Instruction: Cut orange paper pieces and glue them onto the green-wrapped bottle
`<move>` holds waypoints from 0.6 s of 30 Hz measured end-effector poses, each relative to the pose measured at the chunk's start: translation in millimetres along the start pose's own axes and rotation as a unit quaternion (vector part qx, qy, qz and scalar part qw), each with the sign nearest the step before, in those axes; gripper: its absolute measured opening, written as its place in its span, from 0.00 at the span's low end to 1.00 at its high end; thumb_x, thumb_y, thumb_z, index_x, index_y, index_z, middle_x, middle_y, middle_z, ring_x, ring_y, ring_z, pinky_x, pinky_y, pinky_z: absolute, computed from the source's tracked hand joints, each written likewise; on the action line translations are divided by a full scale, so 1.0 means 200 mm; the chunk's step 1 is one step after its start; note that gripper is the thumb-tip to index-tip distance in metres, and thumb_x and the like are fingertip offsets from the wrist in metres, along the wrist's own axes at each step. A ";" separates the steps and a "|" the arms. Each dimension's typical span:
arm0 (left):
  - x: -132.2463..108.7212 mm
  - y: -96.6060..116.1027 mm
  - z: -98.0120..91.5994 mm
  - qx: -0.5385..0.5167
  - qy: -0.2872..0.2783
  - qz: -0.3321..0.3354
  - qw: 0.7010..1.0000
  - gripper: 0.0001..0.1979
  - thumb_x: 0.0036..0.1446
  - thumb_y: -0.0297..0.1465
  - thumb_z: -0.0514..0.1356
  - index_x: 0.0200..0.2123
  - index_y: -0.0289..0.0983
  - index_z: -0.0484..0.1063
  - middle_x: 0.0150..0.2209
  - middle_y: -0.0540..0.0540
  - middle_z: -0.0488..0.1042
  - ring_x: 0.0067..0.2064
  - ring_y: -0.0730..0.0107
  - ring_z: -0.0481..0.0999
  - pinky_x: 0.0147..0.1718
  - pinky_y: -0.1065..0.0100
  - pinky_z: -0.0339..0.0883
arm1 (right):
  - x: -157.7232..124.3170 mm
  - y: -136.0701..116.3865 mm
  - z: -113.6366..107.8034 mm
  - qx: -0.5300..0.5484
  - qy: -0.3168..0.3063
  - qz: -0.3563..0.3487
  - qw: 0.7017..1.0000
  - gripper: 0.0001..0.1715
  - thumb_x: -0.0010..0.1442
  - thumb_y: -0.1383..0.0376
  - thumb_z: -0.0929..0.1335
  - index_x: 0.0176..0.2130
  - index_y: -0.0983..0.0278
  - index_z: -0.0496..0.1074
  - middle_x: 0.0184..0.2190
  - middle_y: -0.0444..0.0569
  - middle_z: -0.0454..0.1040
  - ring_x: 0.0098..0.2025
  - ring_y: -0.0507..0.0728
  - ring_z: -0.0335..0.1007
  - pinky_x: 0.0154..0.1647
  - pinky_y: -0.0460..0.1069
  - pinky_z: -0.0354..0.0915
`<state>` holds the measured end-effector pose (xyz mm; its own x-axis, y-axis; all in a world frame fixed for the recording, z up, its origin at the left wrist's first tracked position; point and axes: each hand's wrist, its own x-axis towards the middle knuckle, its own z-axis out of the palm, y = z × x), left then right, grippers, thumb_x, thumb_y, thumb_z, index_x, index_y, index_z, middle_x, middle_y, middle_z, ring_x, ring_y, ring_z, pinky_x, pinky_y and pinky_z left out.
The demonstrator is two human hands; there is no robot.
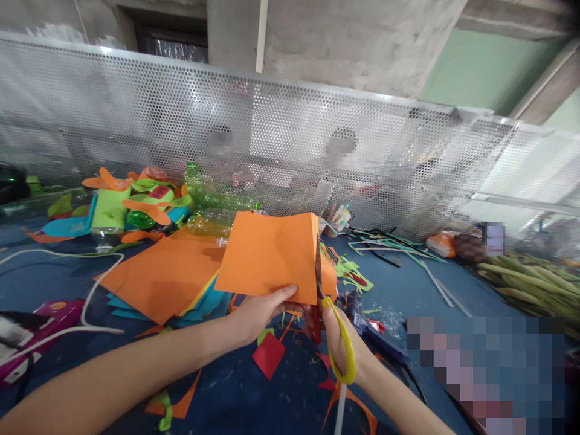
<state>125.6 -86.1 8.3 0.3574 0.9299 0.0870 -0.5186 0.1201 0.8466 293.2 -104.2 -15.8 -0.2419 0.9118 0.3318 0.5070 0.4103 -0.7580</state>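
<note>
An orange sheet of paper [272, 251] is held up above the table by my left hand [267, 311], whose thumb lies on its lower edge. My right hand [338, 338] is closed on scissors [347, 350] with a yellow and red handle. The dark blades stand at the right part of the sheet, along a cut or fold that I cannot tell apart. Part of the orange paper hangs to the right of the blades. Below the hands a red paper piece [269, 356] lies on the blue table.
Orange sheets [158, 272] lie over blue ones [208, 305] at the left. Behind are plastic bottles [206, 226], paper-decorated bottles [111, 211] and a pen cup [335, 220]. A white cable [88, 302] crosses the left. Green stalks [530, 284] lie right, before a perforated metal screen [281, 133].
</note>
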 end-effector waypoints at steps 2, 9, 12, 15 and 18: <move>0.00 0.00 0.00 0.005 -0.003 0.003 1.000 0.14 0.51 0.33 0.62 0.40 0.33 0.74 0.42 0.40 0.76 0.39 0.62 0.76 0.38 0.63 0.70 | 0.00 0.02 0.01 0.041 -0.016 0.032 0.999 0.26 0.63 0.48 0.49 0.28 0.61 0.59 0.20 0.44 0.64 0.21 0.53 0.63 0.23 0.48 0.64; 0.00 0.00 0.00 0.015 -0.009 0.007 1.000 0.16 0.52 0.34 0.61 0.44 0.33 0.72 0.42 0.41 0.76 0.39 0.63 0.76 0.38 0.64 0.70 | -0.01 0.01 0.02 0.063 -0.017 0.039 0.997 0.28 0.62 0.46 0.49 0.27 0.61 0.58 0.17 0.42 0.61 0.19 0.52 0.61 0.22 0.48 0.60; -0.01 0.00 0.00 0.013 0.000 -0.002 1.000 0.14 0.52 0.34 0.61 0.41 0.32 0.74 0.41 0.41 0.76 0.38 0.63 0.76 0.39 0.63 0.70 | -0.01 0.00 0.02 0.066 -0.014 0.041 0.997 0.29 0.62 0.45 0.49 0.26 0.61 0.59 0.15 0.42 0.61 0.18 0.52 0.60 0.22 0.48 0.60; -0.01 0.00 0.01 0.008 0.006 -0.008 1.000 0.14 0.51 0.35 0.62 0.39 0.32 0.74 0.39 0.41 0.77 0.37 0.63 0.76 0.40 0.62 0.69 | -0.01 0.01 0.03 0.087 -0.005 0.060 0.994 0.29 0.62 0.45 0.49 0.27 0.61 0.59 0.15 0.41 0.61 0.17 0.51 0.60 0.20 0.47 0.60; -0.01 0.00 0.01 0.004 0.013 -0.010 1.000 0.14 0.49 0.36 0.63 0.38 0.32 0.74 0.38 0.41 0.77 0.36 0.62 0.77 0.41 0.60 0.68 | -0.02 0.04 0.05 0.111 0.002 0.073 0.991 0.28 0.62 0.46 0.49 0.27 0.61 0.59 0.14 0.41 0.61 0.16 0.51 0.60 0.19 0.46 0.60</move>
<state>126.9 -89.0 10.1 0.3471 0.9362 0.0560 -0.5051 0.1363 0.8523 290.7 -104.7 -29.4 -0.1756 0.9617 0.2105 0.3415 0.2600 -0.9032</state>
